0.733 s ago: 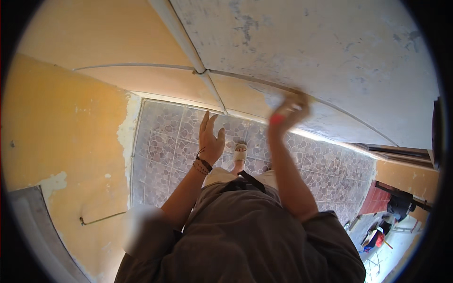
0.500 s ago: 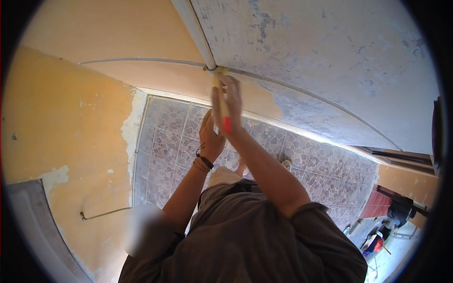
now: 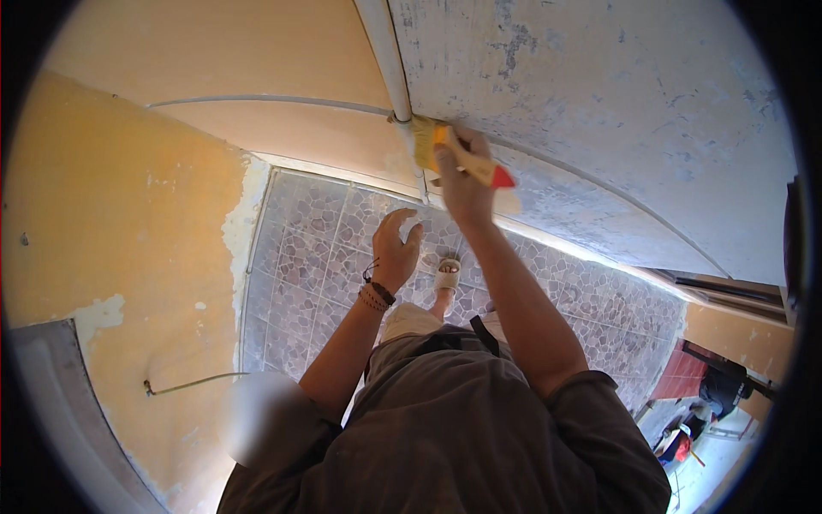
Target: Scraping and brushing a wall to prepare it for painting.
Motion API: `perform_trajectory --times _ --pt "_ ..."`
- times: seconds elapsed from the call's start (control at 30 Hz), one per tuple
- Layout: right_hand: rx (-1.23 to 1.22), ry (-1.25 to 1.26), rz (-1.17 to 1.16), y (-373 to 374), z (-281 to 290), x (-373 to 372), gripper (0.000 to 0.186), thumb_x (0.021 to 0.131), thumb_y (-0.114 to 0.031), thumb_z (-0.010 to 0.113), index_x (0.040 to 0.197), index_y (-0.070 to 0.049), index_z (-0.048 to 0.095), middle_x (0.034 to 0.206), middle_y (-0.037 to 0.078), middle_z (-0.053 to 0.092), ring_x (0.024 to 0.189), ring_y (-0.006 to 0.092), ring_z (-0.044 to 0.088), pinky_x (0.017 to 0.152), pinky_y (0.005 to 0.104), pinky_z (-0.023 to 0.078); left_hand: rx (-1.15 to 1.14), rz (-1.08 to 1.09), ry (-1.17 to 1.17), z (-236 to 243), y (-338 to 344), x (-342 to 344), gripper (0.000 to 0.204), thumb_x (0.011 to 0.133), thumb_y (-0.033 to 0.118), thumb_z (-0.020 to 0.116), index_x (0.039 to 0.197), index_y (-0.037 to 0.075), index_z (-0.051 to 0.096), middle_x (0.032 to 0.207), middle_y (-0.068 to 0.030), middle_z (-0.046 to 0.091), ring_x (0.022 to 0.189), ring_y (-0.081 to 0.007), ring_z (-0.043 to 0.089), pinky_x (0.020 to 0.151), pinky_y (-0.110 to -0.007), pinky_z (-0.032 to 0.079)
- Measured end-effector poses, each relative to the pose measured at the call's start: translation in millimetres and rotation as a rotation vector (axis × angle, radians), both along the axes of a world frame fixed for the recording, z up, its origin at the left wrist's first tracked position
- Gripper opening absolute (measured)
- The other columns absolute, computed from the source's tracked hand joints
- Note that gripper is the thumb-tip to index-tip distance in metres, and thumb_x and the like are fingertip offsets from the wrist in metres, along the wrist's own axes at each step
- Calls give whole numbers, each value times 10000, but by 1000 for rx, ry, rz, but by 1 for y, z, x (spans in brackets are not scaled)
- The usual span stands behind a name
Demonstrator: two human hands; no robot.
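In my right hand [image 3: 467, 184] is a flat paintbrush [image 3: 476, 164] with a pale wooden handle, a red tip and a yellow band. Its yellowish bristles point left and reach the wall just beside a pale vertical pipe [image 3: 390, 60], near where a grey ledge crosses it. Whether the bristles touch the pipe itself I cannot tell. My left hand [image 3: 396, 250] hangs lower and to the left over the floor. It holds nothing; its fingers are bent and apart. Bracelets circle that wrist.
Ahead right, the wall [image 3: 599, 77] is whitish with grey patches. Peeling yellow wall [image 3: 120, 206] stands at my left, with a thin pipe [image 3: 197, 384] sticking out. My sandalled foot [image 3: 446, 276] rests on patterned tiles [image 3: 300, 257]. Assorted items [image 3: 685, 441] lie at the far lower right.
My right hand has moved right with the paintbrush, whose handle has swung from near upright to slanting right. My left hand is now apart from it. A sandalled foot has come into view.
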State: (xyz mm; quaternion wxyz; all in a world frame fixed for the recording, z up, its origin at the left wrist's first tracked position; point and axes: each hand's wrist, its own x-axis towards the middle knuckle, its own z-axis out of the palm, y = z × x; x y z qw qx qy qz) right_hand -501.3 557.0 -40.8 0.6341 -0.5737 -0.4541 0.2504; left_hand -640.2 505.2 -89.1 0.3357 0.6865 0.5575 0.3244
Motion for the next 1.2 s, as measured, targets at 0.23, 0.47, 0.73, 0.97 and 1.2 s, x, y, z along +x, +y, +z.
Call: perform_trajectory --times 0.23,0.47,0.73,0.97,1.2 --pt "71 -292 33 -18 9 17 244 798 -53 592 1037 -23 551 889 127 582 767 237 585 692 298 476 -1 12 -48 -4 5 -11 222 790 95 609 992 2 590 934 -152 621 839 -227 622 696 -308 503" --pt "90 -684 -493 -72 -3 56 232 883 -88 460 1094 0 500 1009 141 536 933 205 525 762 331 451 81 0 -31 14 17 -1 226 781 72 607 998 11 589 961 -139 615 872 -228 611 700 -298 499" --pt "-263 -23 96 -53 1 65 327 867 -65 433 1190 -70 489 1097 156 499 993 286 506 811 337 447 341 -79 -49 49 53 34 268 743 -7 584 1009 4 556 1041 -163 567 950 -312 559 799 -367 453" --pt "-250 176 -1403 -218 -7 289 315 900 -211 451 1153 -23 458 1033 91 558 895 190 565 713 336 500 209 -140 -26 30 46 38 274 779 14 581 1052 29 559 1077 -121 568 980 -216 559 748 -314 492" --pt "-422 -901 88 -121 -15 135 299 858 -102 407 1121 24 470 1117 154 488 1032 237 482 928 343 379 238 -310 -174 37 15 121 243 774 8 569 1017 0 562 1033 -137 577 876 -255 586 685 -296 481"
